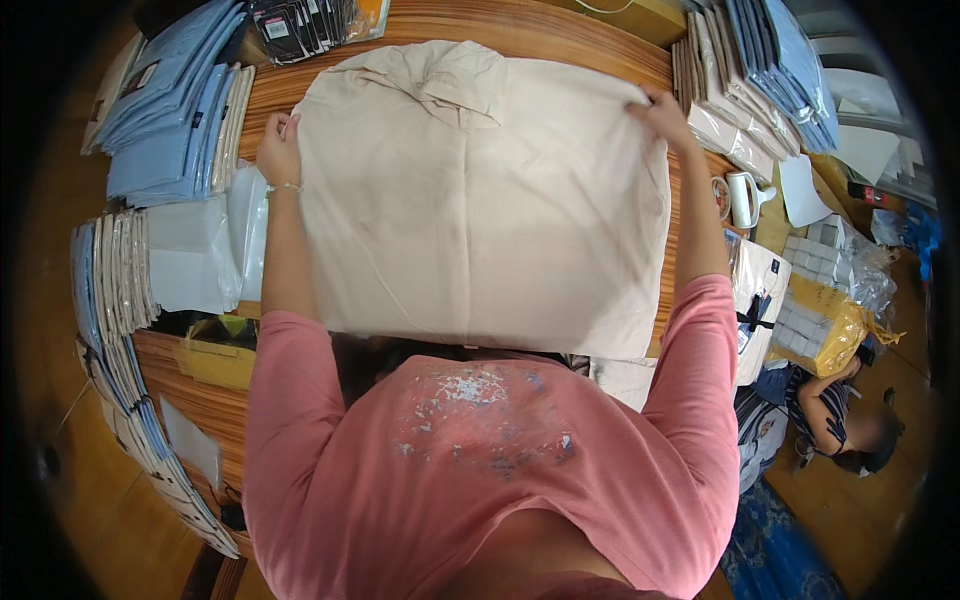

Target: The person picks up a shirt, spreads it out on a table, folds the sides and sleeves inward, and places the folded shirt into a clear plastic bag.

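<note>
Beige cloth garment [560, 220], softly creased and rumpled at the far edge, lay spread on the striped wood-grain table [560, 32]; left hand [279, 150] pinched its left edge; right hand [664, 118], blurred, touched its right edge, closure indeterminable

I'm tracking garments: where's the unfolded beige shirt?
In the head view, the beige shirt lies centrally on the wood-grain table, between the left hand and right hand.

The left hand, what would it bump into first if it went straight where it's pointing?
Going past the edge of the beige shirt, the left hand would probably cross wooden tabletop, then first bump the black packets, though depth is unclear.
</note>
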A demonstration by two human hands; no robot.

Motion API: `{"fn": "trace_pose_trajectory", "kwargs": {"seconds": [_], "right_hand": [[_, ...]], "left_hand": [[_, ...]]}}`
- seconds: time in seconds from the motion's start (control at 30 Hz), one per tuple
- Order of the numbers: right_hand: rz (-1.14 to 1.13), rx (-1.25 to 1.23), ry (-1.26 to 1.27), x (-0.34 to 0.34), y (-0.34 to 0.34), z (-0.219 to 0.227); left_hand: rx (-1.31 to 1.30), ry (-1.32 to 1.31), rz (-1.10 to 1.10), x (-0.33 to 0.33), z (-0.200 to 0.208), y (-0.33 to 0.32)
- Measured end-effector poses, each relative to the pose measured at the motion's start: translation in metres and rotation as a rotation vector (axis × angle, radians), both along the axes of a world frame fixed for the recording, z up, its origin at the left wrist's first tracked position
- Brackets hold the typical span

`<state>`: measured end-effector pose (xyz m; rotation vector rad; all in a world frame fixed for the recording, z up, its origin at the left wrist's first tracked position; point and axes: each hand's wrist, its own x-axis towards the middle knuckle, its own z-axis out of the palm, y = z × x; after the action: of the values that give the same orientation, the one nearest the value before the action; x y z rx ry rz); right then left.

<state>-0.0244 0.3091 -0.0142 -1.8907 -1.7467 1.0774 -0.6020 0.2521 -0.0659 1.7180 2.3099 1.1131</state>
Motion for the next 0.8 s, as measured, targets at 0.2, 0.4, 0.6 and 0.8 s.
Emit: {"fn": "trace_pose_trajectory", "kwargs": {"seconds": [0.2, 0.4, 0.6, 0.8], "right_hand": [[0.019, 0.347, -0.913, 0.003, 0.024, 0.035], [-0.017, 0.514, -1.06, -0.045, -0.026, -0.018], [-0.057, 0.498, -0.739, 0.002, -0.036, -0.067], [-0.131, 0.654, -0.641, -0.046, -0.157, -0.033]], "left_hand": [[-0.125, -0.074, -0.154, -0.01, -0.003, 0.014], [-0.13, 0.072, 0.034, -0.004, -0.005, 0.018], [-0.243, 0.293, 0.078, 0.007, 0.018, 0.066], [0.103, 0.066, -0.312, 0.028, 0.028, -0.049]]}}
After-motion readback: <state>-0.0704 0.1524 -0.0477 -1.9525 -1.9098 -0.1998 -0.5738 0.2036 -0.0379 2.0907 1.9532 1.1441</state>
